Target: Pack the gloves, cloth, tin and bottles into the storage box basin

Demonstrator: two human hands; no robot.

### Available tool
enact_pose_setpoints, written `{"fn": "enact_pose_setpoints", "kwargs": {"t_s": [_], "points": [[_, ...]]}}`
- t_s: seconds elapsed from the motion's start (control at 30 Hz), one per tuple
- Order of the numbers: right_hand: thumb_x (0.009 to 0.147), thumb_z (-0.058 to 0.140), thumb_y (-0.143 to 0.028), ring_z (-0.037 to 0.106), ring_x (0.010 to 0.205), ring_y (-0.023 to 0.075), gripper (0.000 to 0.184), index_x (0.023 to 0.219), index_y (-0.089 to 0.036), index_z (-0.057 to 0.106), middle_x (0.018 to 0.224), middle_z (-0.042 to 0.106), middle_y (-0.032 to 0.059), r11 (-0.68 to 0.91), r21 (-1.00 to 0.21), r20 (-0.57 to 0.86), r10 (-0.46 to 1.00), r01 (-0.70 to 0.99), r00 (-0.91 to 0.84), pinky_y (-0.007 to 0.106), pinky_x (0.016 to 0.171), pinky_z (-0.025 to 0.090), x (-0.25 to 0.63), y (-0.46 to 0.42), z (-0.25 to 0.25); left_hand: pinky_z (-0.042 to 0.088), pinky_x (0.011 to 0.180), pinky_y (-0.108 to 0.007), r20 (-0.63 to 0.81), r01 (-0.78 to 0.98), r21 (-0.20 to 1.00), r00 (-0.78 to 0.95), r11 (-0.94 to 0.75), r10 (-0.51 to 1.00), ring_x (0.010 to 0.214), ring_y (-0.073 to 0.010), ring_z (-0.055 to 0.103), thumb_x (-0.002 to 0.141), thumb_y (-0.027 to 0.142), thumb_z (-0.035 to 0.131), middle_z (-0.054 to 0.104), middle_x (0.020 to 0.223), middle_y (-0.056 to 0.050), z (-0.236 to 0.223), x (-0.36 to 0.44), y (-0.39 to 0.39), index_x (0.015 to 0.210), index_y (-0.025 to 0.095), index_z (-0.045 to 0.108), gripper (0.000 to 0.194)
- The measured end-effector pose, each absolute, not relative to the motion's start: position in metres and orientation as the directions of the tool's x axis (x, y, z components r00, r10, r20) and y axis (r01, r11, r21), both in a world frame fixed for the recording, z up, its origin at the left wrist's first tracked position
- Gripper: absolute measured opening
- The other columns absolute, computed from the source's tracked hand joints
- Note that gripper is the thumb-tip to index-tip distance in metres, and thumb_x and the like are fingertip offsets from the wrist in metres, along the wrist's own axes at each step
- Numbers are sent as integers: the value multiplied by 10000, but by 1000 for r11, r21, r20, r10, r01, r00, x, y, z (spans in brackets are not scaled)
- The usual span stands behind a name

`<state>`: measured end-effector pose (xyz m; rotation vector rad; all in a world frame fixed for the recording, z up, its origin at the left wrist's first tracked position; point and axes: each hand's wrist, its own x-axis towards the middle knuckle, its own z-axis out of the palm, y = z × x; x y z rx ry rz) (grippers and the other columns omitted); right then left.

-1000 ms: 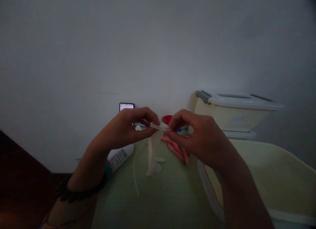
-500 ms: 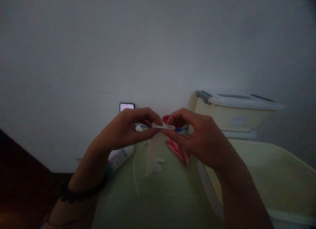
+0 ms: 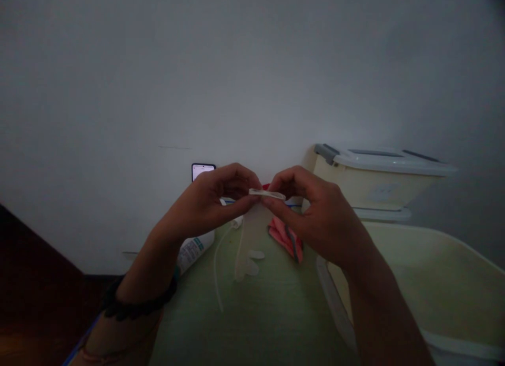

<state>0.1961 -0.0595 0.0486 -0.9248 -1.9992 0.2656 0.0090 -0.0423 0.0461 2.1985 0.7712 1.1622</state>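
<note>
Left hand [image 3: 203, 205] and right hand [image 3: 325, 216] both pinching the cuff of a whitish glove [image 3: 251, 232], thumbs against fingers. Glove hangs fingers-down over mid table [image 3: 244, 329]; can't tell if it touches. Thin tube [image 3: 215, 274] left of it, bottle [image 3: 196, 248] along left edge. Pink cloth [image 3: 284, 239] toward right edge. Phone [image 3: 203, 170] by far left corner.

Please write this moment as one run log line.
left hand: pinches pale glove by cuff | right hand: pinches same cuff | pale glove: hangs below | nearby: pink cloth, phone, white bottle
</note>
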Motion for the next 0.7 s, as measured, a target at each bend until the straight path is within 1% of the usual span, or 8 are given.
{"fn": "enact_pose_setpoints", "kwargs": {"t_s": [0.1,0.17,0.27,0.37,0.47,0.53,0.7], "points": [[773,579,-209,595,759,128,87,852,-191,546,806,623,-2,701,-538,660,696,468,-283,252,681,465,195,-60,48,481,613,-178,481,183,745,518,-641,707,722,-94,598,783,182,578,621,792,5,46,9,-42,1001,186,444,255],[777,568,-210,596,779,139,100,870,-197,533,825,617,7,689,-593,668,710,416,-224,261,677,475,194,-59,48,492,623,-200,437,148,785,555,-602,707,706,-96,594,781,178,578,610,774,12,44,11,-42,1017,195,391,301],[784,555,-240,595,793,154,151,927,-219,509,870,611,21,650,-691,648,751,315,-129,272,651,492,195,-58,48,510,648,-230,389,137,817,584,-560,712,710,-102,600,761,170,592,586,761,26,41,14,-40,929,198,374,277],[798,534,-265,596,779,161,164,957,-242,504,912,608,34,613,-746,628,777,260,-31,274,614,492,197,-55,49,520,673,-240,362,171,819,588,-548,723,728,-105,610,732,161,618,573,757,34,39,16,-39,861,191,384,269],[829,483,-293,596,695,156,176,1002,-263,498,856,601,27,581,-768,612,789,269,44,264,523,468,199,-52,49,524,704,-248,359,172,813,604,-556,712,750,-107,620,729,151,619,609,782,16,39,16,-39,841,185,394,253],[845,451,-314,587,639,148,198,1035,-269,482,796,584,15,574,-769,609,792,281,47,256,478,446,200,-50,48,525,699,-244,356,161,815,618,-557,701,747,-105,622,734,147,613,623,788,8,40,16,-39,831,182,398,238],[843,457,-333,579,648,137,211,1040,-259,472,762,556,2,588,-772,609,793,241,11,243,496,449,199,-45,45,526,722,-261,318,177,817,656,-549,685,733,-100,615,746,161,604,618,763,14,40,18,-39,845,172,423,207]]}}
